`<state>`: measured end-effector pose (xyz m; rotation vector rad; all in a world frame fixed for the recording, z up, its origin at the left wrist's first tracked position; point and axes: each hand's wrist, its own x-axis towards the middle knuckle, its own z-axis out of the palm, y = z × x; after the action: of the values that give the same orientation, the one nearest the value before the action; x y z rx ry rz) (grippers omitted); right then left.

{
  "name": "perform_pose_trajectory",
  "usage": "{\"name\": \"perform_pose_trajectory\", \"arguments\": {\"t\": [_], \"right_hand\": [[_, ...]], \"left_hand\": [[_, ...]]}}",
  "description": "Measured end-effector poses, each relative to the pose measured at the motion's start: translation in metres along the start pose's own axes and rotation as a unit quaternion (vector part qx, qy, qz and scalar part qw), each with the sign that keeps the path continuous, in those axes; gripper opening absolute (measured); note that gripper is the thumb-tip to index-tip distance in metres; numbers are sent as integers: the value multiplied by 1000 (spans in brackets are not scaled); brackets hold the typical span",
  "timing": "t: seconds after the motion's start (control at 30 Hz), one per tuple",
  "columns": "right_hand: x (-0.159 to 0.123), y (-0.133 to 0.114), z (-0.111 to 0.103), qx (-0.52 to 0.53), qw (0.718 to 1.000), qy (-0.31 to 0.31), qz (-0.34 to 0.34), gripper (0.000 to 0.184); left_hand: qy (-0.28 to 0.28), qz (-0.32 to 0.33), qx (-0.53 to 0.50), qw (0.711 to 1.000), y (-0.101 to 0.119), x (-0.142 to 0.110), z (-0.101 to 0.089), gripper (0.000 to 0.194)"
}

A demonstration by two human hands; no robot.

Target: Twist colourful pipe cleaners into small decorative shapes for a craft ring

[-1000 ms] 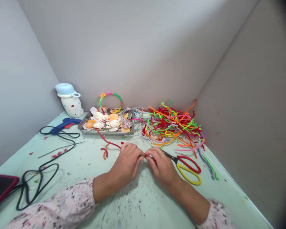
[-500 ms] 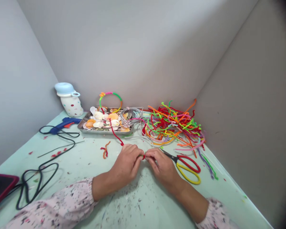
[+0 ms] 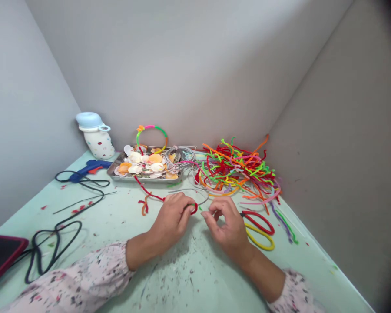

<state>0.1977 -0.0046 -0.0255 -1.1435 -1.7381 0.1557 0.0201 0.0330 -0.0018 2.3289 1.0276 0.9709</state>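
My left hand [image 3: 170, 222] pinches a red pipe cleaner [image 3: 149, 191]. One long end sticks out to the upper left toward the shell tray, and a short curled end shows at the fingertips; the middle is hidden by the hand. A bit of green shows beside the curled end. To the right, my right hand [image 3: 228, 226] is apart from it, thumb and forefinger spread with nothing visible between them. Scissors [image 3: 259, 244] with one red and one yellow handle lie just beyond the right hand, their blades hidden behind it.
A metal tray [image 3: 143, 181] of shells stands at the back, a colourful ring [image 3: 166, 134] rising over it. Beside it are coiled grey wire [image 3: 193, 157] and a pipe cleaner pile [image 3: 237, 167]. At left: a bottle [image 3: 99, 141], blue glue gun [image 3: 89, 168], black cord [image 3: 57, 230], dark red-edged device [image 3: 3, 258].
My right hand has let go of the red pipe cleaner's tip and moved right, its fingers parting. The long red end has swung lower and to the left.
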Motion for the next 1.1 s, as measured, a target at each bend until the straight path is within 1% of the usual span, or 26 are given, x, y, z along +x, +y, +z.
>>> {"name": "perform_pose_trajectory", "arguments": {"t": [0.03, 0.1, 0.13, 0.2, 0.23, 0.27, 0.33, 0.4, 0.5, 0.63, 0.67, 0.73, 0.83, 0.93, 1.0, 1.03, 1.1], "right_hand": [[0, -2, 0, 2, 1000, -6, 14, 6], [1, -4, 1, 24, 997, -49, 50, 6], [2, -6, 2, 44, 994, -73, 69, 11], [4, -8, 3, 97, 984, -104, 107, 29], [5, -9, 4, 132, 976, -118, 128, 34], [6, -10, 3, 172, 965, -134, 148, 36], [8, -12, 1, 255, 932, -172, 190, 32], [9, -14, -3, 322, 899, -193, 225, 28], [10, -13, -6, 404, 854, -184, 270, 29], [11, -7, -7, 500, 779, -149, 348, 33], [11, -5, -7, 512, 764, -149, 362, 32], [12, -3, -7, 521, 746, -170, 378, 31], [12, -2, -6, 505, 742, -221, 381, 38], [12, -2, -7, 484, 756, -257, 357, 44], [14, -1, -12, 471, 772, -265, 333, 40], [15, 0, -16, 465, 781, -260, 325, 38], [20, 3, -26, 470, 789, -241, 315, 38]], "left_hand": [[14, -5, -3, 1000, 0, 0, -1, 16], [34, -7, -16, 999, 1, 0, -2, 15], [39, -4, -22, 999, 2, -1, -2, 15], [44, 8, -33, 998, 5, -2, -3, 15], [45, 13, -35, 998, 7, -3, -4, 16], [47, 16, -36, 998, 8, -3, -5, 16], [54, 13, -35, 998, 10, -3, -6, 16], [64, 6, -37, 997, 10, -3, -7, 15], [76, 3, -44, 996, 10, -2, -7, 13], [92, 2, -47, 995, 10, -3, -7, 12], [94, 2, -49, 994, 10, -3, -7, 13], [96, 1, -52, 994, 11, -3, -8, 13], [114, 4, -53, 992, 10, -2, -10, 13], [152, 9, -39, 988, 6, 0, -13, 13], [172, 4, -30, 985, 3, 2, -14, 13], [178, 0, -28, 984, 2, 2, -14, 13], [180, -4, -28, 983, -1, 2, -13, 12]]}}
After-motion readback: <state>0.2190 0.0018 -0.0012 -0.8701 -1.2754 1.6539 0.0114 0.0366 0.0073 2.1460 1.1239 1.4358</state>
